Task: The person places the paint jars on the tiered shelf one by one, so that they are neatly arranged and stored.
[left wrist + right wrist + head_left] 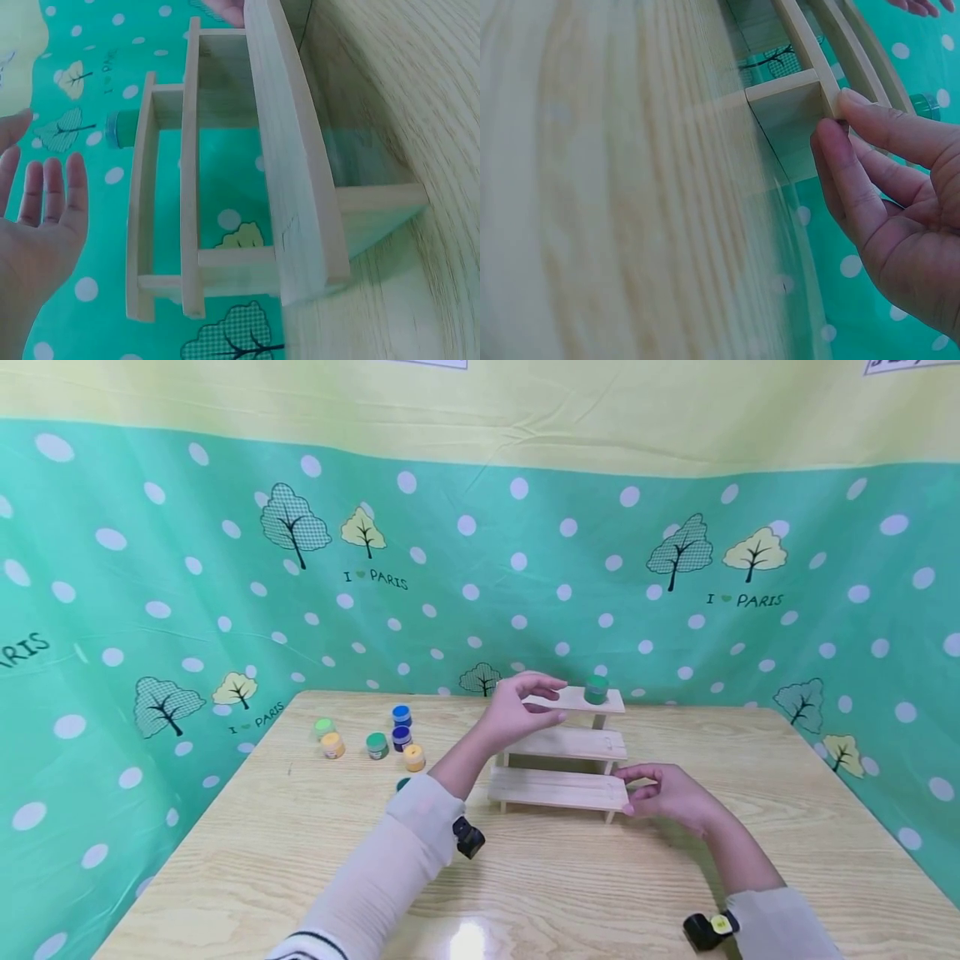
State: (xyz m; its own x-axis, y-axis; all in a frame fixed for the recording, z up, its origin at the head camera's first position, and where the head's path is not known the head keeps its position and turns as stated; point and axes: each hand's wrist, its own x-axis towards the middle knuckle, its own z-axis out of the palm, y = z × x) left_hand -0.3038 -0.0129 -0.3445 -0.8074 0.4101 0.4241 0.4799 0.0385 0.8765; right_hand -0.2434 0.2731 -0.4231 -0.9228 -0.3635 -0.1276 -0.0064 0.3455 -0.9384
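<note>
A three-tier wooden shelf (558, 787) stands on the table. On the right part of its top tier sits a green paint jar (596, 690). My left hand (522, 706) hovers by the top tier's left end, holding nothing. The left wrist view shows that hand (41, 225) with fingers extended, apart from the shelf (296, 150). With thumb and fingers, my right hand (667, 797) grips the right end of the lowest tier. Seen from the right wrist, the thumb of the right hand (900, 202) lies on the board's corner with fingertips beneath it.
Left of the shelf stand several small paint jars: light green (324, 728), yellow (332, 745), green (377, 745), blue (402, 716), dark blue (402, 738) and another yellow (414, 757). My left sleeve partly hides a dark green one (403, 783). A polka-dot curtain (465, 568) hangs behind the table (300, 860).
</note>
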